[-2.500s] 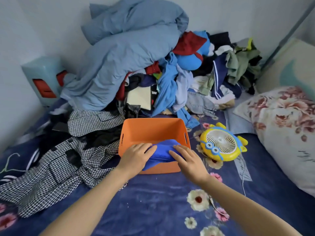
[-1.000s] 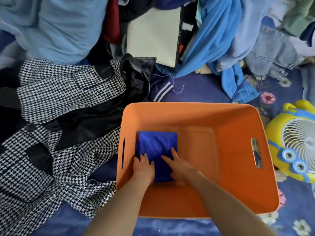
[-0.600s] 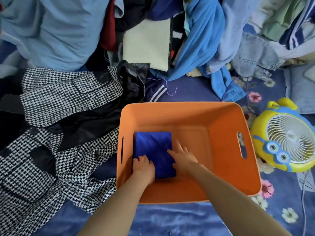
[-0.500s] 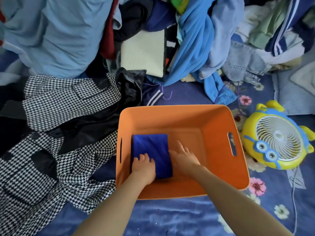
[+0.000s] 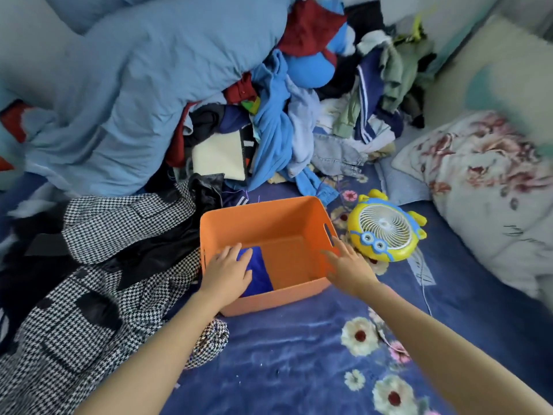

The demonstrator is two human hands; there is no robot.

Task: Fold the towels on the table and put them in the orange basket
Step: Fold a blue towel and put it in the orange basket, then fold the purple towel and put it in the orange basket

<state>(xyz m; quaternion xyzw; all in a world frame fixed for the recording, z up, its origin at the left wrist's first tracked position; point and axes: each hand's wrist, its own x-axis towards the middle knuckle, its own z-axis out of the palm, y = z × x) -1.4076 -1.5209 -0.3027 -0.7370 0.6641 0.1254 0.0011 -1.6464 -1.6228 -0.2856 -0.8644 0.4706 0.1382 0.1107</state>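
The left hand (image 5: 226, 272), fingers loosely apart, sits over the folded blue towel (image 5: 258, 278) in the near-left corner of the orange basket (image 5: 269, 223), while the right hand (image 5: 348, 265), fingers spread at its right wall, might tip it.

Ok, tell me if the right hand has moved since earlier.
Yes: the right hand left the blue towel and moved rightward to the orange basket, at its right wall.

Bed sheet (image 5: 299, 348), dark blue with flowers, is seen under a yellow cartoon fan (image 5: 386, 232). Behind the fan, a clothes heap (image 5: 344, 115) and a light blue duvet (image 5: 143, 85) are piled against a pale wall (image 5: 21, 34). Right of the fan, a floral pillow (image 5: 484, 187) is laid.
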